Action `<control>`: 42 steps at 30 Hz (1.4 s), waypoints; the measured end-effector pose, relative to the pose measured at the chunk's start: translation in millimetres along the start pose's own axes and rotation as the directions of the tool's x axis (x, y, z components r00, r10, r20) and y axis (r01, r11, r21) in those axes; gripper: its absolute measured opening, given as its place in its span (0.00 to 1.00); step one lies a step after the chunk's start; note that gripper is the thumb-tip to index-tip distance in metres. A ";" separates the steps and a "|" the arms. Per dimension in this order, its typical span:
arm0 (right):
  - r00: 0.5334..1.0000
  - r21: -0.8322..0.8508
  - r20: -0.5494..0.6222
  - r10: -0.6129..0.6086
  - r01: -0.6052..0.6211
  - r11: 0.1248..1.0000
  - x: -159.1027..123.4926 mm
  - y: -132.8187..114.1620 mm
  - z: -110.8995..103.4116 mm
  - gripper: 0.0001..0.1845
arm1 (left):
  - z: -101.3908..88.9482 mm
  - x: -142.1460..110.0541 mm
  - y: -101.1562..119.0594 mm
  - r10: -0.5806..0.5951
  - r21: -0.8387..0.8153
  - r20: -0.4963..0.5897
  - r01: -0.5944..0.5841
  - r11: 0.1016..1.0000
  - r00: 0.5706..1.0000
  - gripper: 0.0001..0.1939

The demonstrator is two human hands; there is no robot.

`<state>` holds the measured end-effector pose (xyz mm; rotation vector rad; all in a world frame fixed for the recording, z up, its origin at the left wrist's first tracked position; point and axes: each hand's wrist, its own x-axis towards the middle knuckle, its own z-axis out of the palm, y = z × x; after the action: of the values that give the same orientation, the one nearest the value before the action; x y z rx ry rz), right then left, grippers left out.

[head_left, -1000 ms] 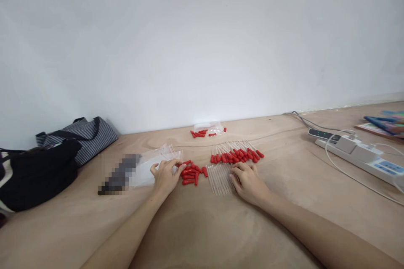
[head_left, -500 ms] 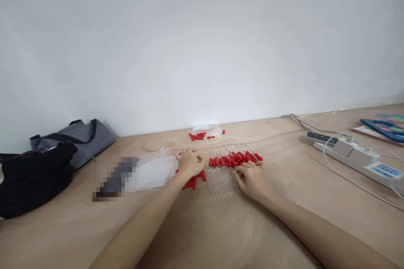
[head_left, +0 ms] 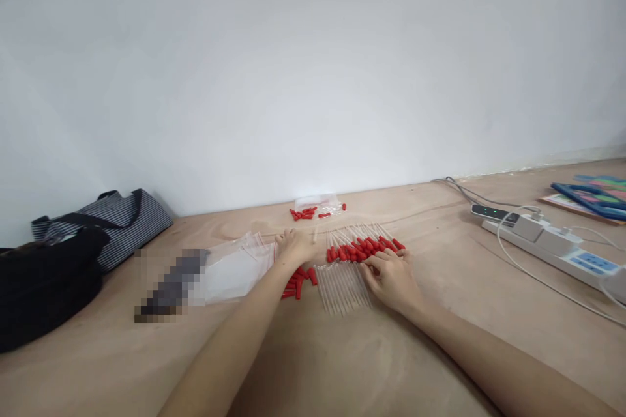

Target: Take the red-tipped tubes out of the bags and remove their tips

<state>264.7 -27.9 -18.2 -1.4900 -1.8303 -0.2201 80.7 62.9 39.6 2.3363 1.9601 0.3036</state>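
My left hand (head_left: 296, 247) is closed, slightly blurred, with a pale thin glass tube (head_left: 315, 234) sticking up at its fingertips. Just below that hand lies a pile of red rubber bulbs (head_left: 298, 285). To its right, a row of glass droppers (head_left: 362, 249) lies side by side, red bulbs towards me. Bare glass tubes (head_left: 342, 290) lie in a row in front of them. My right hand (head_left: 394, 277) rests at the right end of both rows, fingers bent and thumb close to the index finger; what they pinch, if anything, is hidden.
Clear zip bags (head_left: 239, 270) lie left of my left hand. Behind is a small clear bag (head_left: 317, 203) with more red bulbs. A power strip (head_left: 552, 247) with cables stands right, a striped bag (head_left: 132, 228) and black cloth (head_left: 49, 293) left, against the wall.
My left hand has shifted slightly, and a pale tube now shows by its fingertips. My right hand stays by the rows. The view has turned a little.
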 end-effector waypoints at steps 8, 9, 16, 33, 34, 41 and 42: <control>0.976 0.056 -0.189 -0.109 0.121 0.991 -2.2 -14.4 -6.0 0.09 | -5.4 -84.6 -29.8 0.344 0.114 -0.245 -0.326 0.939 0.906 0.10; 0.972 0.063 -0.189 -0.138 0.152 0.986 -3.8 -17.4 -7.7 0.10 | -0.1 -92.5 -31.6 0.402 0.125 -0.301 -0.382 0.916 0.865 0.09; 0.913 0.010 -0.095 -0.396 0.398 0.917 -20.6 -23.4 -8.6 0.10 | 26.9 -111.7 -19.1 0.549 0.147 -0.534 -0.568 0.810 0.643 0.10; 0.879 -0.088 -0.059 -0.474 0.468 0.879 -18.9 -29.9 4.8 0.10 | 34.6 -109.9 -13.0 0.535 0.175 -0.611 -0.560 0.810 0.583 0.07; 0.876 -0.093 -0.067 -0.478 0.472 0.877 -18.6 -30.2 5.2 0.10 | 35.0 -109.7 -12.6 0.536 0.180 -0.614 -0.560 0.809 0.579 0.07; 0.855 -0.136 -0.021 -0.519 0.512 0.848 -18.2 -29.4 7.0 0.12 | 37.0 -107.2 -11.7 0.563 0.212 -0.577 -0.557 0.803 0.592 0.09; 0.850 -0.139 -0.014 -0.527 0.520 0.842 -18.2 -28.9 7.0 0.12 | 37.2 -107.0 -12.2 0.564 0.215 -0.583 -0.558 0.801 0.585 0.09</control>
<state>236.4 -46.8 -25.6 -1.0154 -2.1843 -0.6498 58.8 -37.3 -9.9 3.0896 1.2467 1.2701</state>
